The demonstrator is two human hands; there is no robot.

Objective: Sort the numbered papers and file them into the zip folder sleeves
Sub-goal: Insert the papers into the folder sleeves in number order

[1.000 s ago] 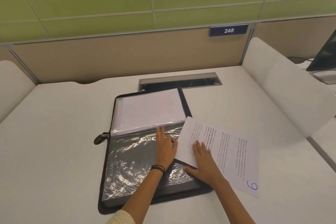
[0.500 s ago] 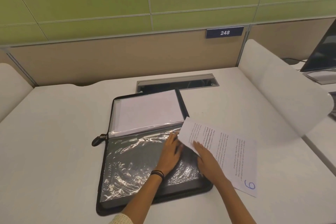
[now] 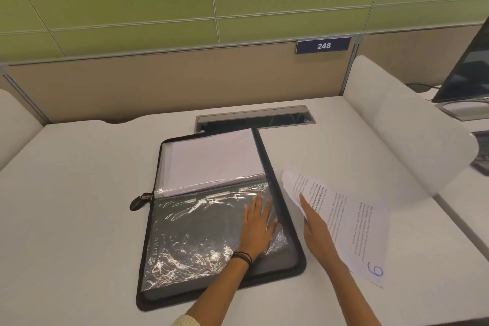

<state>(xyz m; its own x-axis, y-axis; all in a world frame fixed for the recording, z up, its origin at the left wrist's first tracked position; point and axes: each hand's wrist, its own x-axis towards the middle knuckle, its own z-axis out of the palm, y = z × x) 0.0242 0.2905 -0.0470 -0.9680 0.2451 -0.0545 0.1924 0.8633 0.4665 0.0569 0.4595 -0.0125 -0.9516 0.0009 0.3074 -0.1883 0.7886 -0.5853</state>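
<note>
Left hand point(image 3: 258, 230) pressing flat, fingers spread, on crinkled clear sleeve point(image 3: 190, 241) in black folder point(image 3: 265, 156), right hand point(image 3: 316, 225) lying straight-fingered on printed paper point(image 3: 352, 222) alongside

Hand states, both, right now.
Left hand: open, pressed flat on the clear sleeve.
Right hand: on the sheet marked 6, fingers partly hidden; cannot tell.

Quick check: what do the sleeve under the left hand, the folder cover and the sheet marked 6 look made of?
Sleeve: thin clear plastic film, glossy; it wrinkles and glares. Folder cover: black, matte, probably fabric with a zip; weave too small to tell. Sheet: plain white matte paper, its far corner curling.
</note>
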